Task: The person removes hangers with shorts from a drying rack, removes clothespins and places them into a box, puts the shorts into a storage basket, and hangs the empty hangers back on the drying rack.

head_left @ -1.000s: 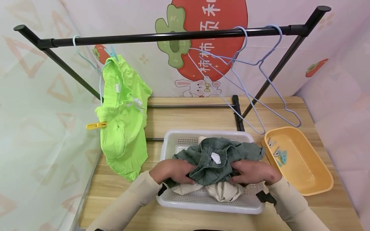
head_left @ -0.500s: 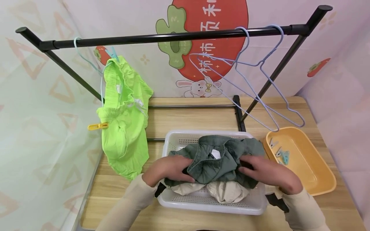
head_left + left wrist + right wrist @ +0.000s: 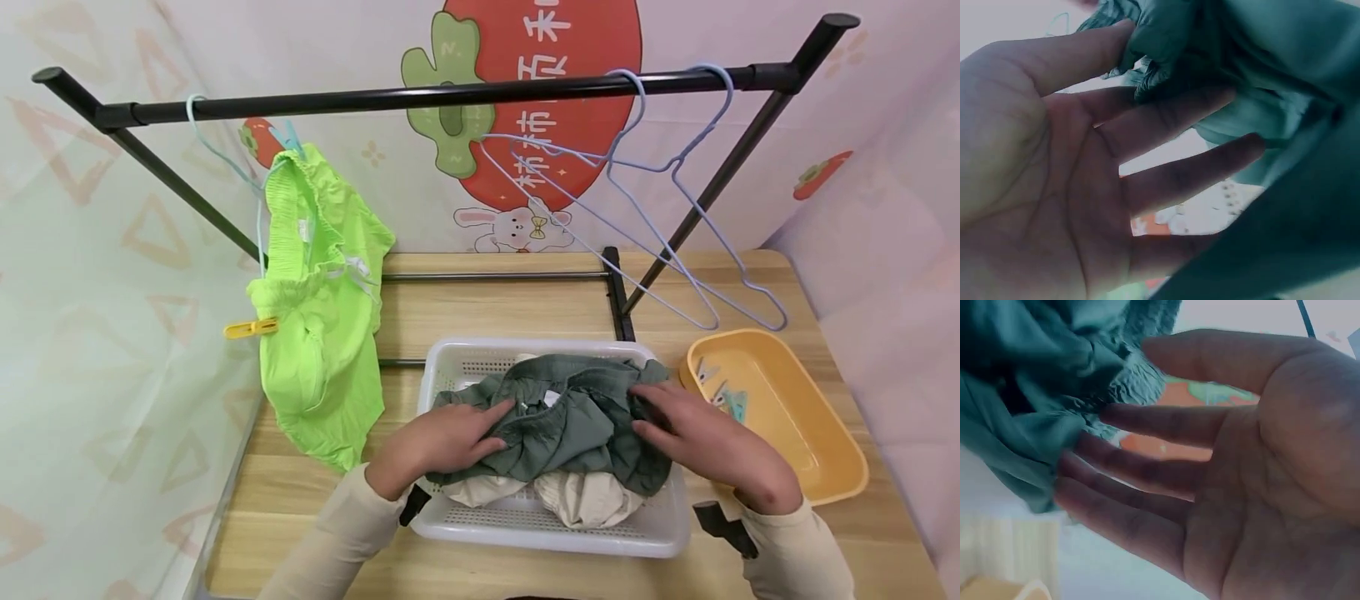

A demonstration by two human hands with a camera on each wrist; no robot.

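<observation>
Dark green elastic-waist pants (image 3: 570,433) lie bunched over the white perforated basket (image 3: 480,533), their white label partly showing inside the waistband. At the left of the waistband, my left hand (image 3: 442,437) has its index finger and thumb on either side of the cloth. In the left wrist view its other fingers (image 3: 1179,178) are spread and straight under the fabric. My right hand (image 3: 705,433) touches the right end of the pants with long, fairly straight fingers (image 3: 1141,525). Beige cloth (image 3: 588,497) shows beneath the pants.
A black rack bar (image 3: 375,100) spans above, holding two blue hangers (image 3: 675,167) at right. Lime green shorts (image 3: 318,333) hang at left with a yellow clothespin (image 3: 251,327) and a blue one (image 3: 288,137). An orange tub (image 3: 795,417) holds several clothespins (image 3: 731,400).
My right hand has moved right along the pants, spreading them wider. My left index finger has come over the waistband. The front blue hanger has swung slightly.
</observation>
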